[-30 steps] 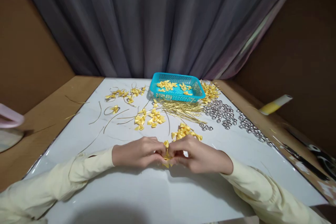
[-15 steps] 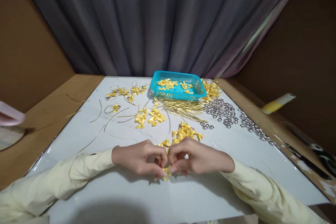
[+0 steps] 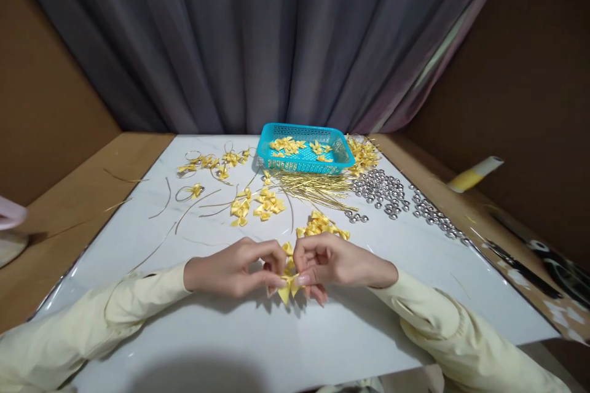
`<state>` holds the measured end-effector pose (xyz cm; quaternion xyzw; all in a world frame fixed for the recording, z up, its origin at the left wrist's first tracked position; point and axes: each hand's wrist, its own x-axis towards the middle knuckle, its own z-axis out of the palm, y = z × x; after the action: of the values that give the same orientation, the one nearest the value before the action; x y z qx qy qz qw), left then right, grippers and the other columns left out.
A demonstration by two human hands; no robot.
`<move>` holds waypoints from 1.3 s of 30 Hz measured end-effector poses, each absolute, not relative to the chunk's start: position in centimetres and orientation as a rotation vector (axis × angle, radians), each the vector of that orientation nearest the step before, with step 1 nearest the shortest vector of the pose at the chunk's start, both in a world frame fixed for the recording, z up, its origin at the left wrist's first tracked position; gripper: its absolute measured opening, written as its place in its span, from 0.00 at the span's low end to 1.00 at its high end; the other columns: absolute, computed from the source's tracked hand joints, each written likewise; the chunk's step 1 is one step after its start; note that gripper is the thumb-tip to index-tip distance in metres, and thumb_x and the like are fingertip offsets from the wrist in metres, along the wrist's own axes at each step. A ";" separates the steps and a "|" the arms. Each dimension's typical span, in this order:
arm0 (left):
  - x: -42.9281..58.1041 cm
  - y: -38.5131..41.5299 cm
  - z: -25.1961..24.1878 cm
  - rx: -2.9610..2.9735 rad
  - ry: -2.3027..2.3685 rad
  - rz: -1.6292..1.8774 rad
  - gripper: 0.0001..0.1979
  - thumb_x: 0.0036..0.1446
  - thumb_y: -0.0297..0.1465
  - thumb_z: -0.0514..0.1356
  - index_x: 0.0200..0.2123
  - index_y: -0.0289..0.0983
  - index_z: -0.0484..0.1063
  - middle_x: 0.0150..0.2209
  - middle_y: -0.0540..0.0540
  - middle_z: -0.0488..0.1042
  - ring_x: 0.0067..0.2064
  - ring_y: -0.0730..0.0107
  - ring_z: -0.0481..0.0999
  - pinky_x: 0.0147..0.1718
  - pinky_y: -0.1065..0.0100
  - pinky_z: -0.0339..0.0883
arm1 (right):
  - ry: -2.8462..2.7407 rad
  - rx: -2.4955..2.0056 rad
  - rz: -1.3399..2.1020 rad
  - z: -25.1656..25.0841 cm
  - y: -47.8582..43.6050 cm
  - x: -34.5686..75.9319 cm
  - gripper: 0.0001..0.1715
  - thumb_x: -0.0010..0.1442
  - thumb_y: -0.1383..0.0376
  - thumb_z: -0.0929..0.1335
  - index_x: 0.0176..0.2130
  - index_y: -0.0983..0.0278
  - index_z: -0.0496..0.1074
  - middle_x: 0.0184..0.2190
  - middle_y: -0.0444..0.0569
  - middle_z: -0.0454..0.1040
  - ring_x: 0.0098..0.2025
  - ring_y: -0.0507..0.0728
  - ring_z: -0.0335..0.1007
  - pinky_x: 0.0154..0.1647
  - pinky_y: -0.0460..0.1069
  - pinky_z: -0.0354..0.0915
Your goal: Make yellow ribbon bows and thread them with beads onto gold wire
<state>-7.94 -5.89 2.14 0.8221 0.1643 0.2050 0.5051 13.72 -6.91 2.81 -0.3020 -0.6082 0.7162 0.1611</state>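
At lower centre of the frame, the left hand and right hand together pinch 1 small, glossy yellow ribbon bow, its middle probably partly hidden. Uneven tugging could distort it; too slack a pinch could drop it.

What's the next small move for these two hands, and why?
Probably have the left hand and right hand ease gently apart to straighten the yellow bow: both appear to pinch it from opposite sides, and its two pointed ends stick out toward the person, clear of the fingertips.
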 end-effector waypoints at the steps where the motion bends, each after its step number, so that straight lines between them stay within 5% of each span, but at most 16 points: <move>1: -8.0 -5.9 2.2 2.013 0.404 0.511 0.03 0.60 0.28 0.55 0.33 0.36 0.62 0.26 0.49 0.72 0.26 0.75 0.72 0.26 0.75 0.64 | -1.731 -0.866 2.036 2.9 -6.9 13.8 0.19 0.52 0.55 0.71 0.26 0.64 0.61 0.18 0.40 0.68 0.17 0.47 0.64 0.19 0.43 0.62; 5: -8.2 -5.8 2.5 2.369 0.376 0.576 0.03 0.62 0.28 0.53 0.37 0.35 0.65 0.30 0.46 0.73 0.30 0.71 0.71 0.31 0.71 0.64 | -1.854 -0.920 1.845 3.5 -7.4 14.0 0.13 0.54 0.61 0.70 0.27 0.64 0.62 0.18 0.39 0.66 0.18 0.48 0.64 0.22 0.44 0.62; 10: -8.4 -5.6 2.7 2.722 0.335 0.641 0.08 0.62 0.24 0.49 0.39 0.34 0.66 0.32 0.42 0.73 0.34 0.66 0.71 0.35 0.66 0.62 | -2.229 -0.915 1.174 4.2 -8.7 13.8 0.07 0.57 0.70 0.66 0.28 0.64 0.63 0.19 0.41 0.66 0.21 0.48 0.62 0.25 0.43 0.58; 18: -8.5 -5.8 2.4 3.000 0.204 0.894 0.11 0.62 0.23 0.46 0.38 0.38 0.67 0.35 0.41 0.78 0.30 0.68 0.74 0.27 0.67 0.64 | -2.404 -0.857 0.814 4.1 -9.6 13.7 0.06 0.59 0.73 0.62 0.30 0.64 0.64 0.23 0.44 0.67 0.23 0.50 0.60 0.24 0.43 0.55; 24: -8.4 -6.1 2.9 3.186 0.153 0.925 0.09 0.61 0.22 0.49 0.34 0.36 0.67 0.24 0.45 0.77 0.19 0.71 0.69 0.17 0.70 0.58 | -2.451 -0.840 0.766 4.1 -9.8 13.7 0.07 0.57 0.75 0.61 0.31 0.64 0.63 0.23 0.44 0.66 0.23 0.50 0.58 0.23 0.44 0.53; 32: -8.5 -6.4 2.2 2.819 0.400 0.735 0.08 0.63 0.25 0.46 0.39 0.36 0.64 0.21 0.51 0.71 0.19 0.73 0.68 0.19 0.71 0.57 | -2.539 -0.855 0.639 4.5 -9.6 13.6 0.07 0.55 0.75 0.60 0.30 0.65 0.64 0.27 0.50 0.69 0.28 0.54 0.62 0.27 0.46 0.57; 39: -8.3 -6.8 2.8 2.247 0.316 0.280 0.04 0.61 0.29 0.52 0.33 0.37 0.61 0.18 0.55 0.64 0.17 0.78 0.58 0.17 0.76 0.52 | -2.352 -0.783 1.156 4.2 -8.8 13.5 0.08 0.58 0.70 0.65 0.27 0.65 0.66 0.21 0.42 0.65 0.23 0.48 0.57 0.25 0.43 0.55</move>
<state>-8.25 -6.85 2.82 0.8944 0.1257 0.1116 0.4145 13.53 -8.83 4.17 -0.2805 -0.8421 0.4141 0.2018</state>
